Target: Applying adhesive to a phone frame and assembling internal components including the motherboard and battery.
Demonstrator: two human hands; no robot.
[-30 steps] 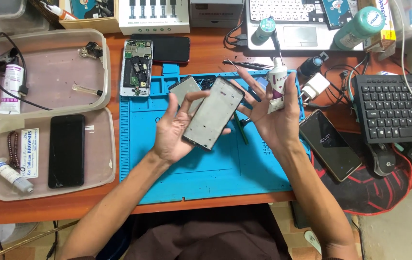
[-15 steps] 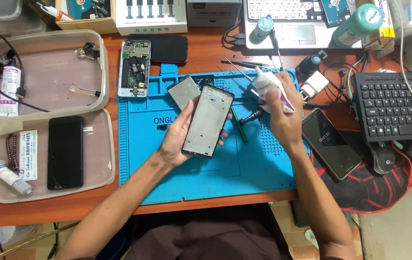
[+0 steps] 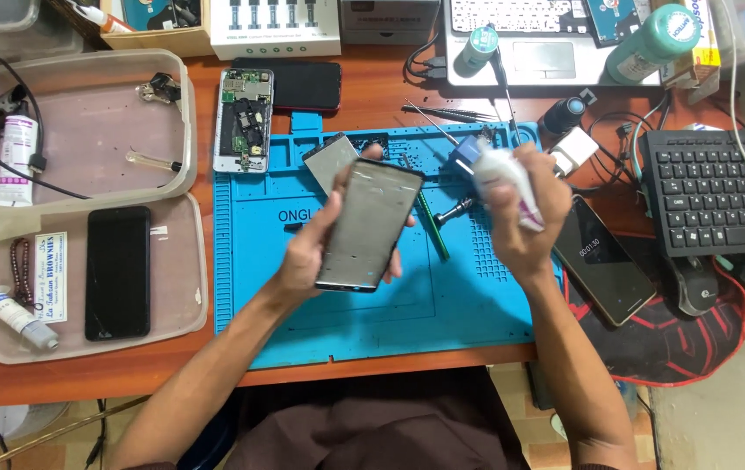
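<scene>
Grip: left hand point(image 3: 320, 252) closed round phone frame point(image 3: 368, 224) above blue mat point(image 3: 477, 305); right hand point(image 3: 525, 218) clamps glue tube point(image 3: 503, 178). Step: pre-gluing, prob. Next needs nozzle at frame edge.

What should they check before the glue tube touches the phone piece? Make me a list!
1. Left hand has a firm grip on the dark rectangular phone frame: ok.
2. Right hand holds the small white glue tube: ok.
3. Tube nozzle open: cannot tell.
4. Frame held over the blue silicone work mat: ok.
5. Green-handled tool lies close under the frame: not ok.
</scene>
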